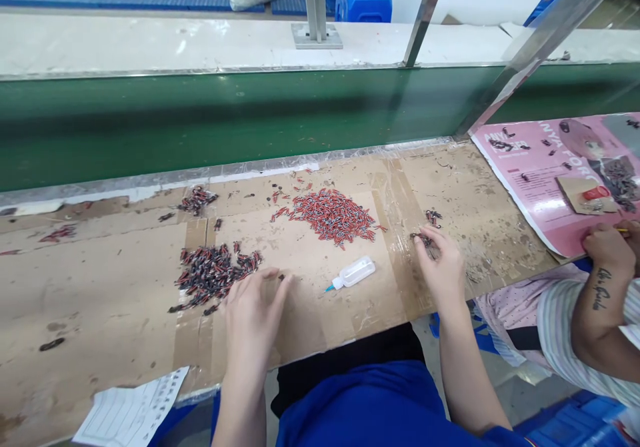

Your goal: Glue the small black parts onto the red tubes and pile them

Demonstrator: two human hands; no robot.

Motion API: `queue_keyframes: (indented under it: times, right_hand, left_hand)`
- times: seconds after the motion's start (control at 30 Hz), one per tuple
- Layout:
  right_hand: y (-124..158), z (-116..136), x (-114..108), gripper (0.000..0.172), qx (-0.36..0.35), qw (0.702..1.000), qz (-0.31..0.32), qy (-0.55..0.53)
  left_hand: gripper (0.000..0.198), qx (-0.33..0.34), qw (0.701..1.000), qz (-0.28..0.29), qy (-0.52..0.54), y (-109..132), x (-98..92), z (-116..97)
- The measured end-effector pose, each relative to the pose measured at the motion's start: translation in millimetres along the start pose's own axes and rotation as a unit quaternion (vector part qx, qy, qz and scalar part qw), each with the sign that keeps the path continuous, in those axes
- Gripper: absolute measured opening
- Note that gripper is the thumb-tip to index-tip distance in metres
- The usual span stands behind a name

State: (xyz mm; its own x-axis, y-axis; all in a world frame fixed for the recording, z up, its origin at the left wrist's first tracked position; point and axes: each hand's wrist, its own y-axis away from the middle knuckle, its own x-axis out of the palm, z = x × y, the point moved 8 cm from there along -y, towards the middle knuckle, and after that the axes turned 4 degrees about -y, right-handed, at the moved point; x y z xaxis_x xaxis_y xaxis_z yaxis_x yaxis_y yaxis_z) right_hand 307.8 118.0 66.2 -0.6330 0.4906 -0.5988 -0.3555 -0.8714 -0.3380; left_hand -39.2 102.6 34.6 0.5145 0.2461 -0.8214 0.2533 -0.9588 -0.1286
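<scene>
My left hand (253, 300) is at the right edge of a pile of small black-and-red parts (210, 270). Its thumb and index fingertips come together around a tiny dark piece (281, 277). Over the right part of the cardboard, my right hand (443, 267) pinches a small dark part (424, 238), mostly covered by the fingers. A few similar dark parts (433, 218) lie just beyond it. Between my hands rest a heap of small red parts (333, 215) and a clear squeeze bottle (357, 271) lying on its side, its teal tip pointing left.
Cardboard (320, 327) covers the bench, with a green conveyor belt (200, 124) behind it. A smaller cluster of parts (199, 200) and a paper sheet (133, 410) are on the left. At right, another person's hand (610, 244) is beside a pink poster (535, 194).
</scene>
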Motion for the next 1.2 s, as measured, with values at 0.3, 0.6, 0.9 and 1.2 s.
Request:
queue_keyframes:
  times: [0.3,0.6,0.9,1.2]
  right_hand:
    - [44.1,59.0,81.1,0.040,-0.199,0.913,0.353,-0.034]
    - [47.4,49.9,93.7,0.037,0.078,0.892,0.301,-0.329]
    - [63.9,46.4,125.2,0.027,0.195,0.879,0.208,-0.381]
    - [67.2,45.4,127.2,0.022,0.177,0.887,0.203,-0.376]
  left_hand:
    - [0.022,0.046,0.997,0.004,-0.055,9.3,16.2,-5.9]
    - [0.034,0.062,0.996,0.050,0.042,6.6,30.4,1.7]
    - [0.031,0.095,0.994,0.039,0.032,7.3,27.6,-4.0]
    - [0.025,0.114,0.993,0.004,-0.005,10.3,23.7,-9.0]
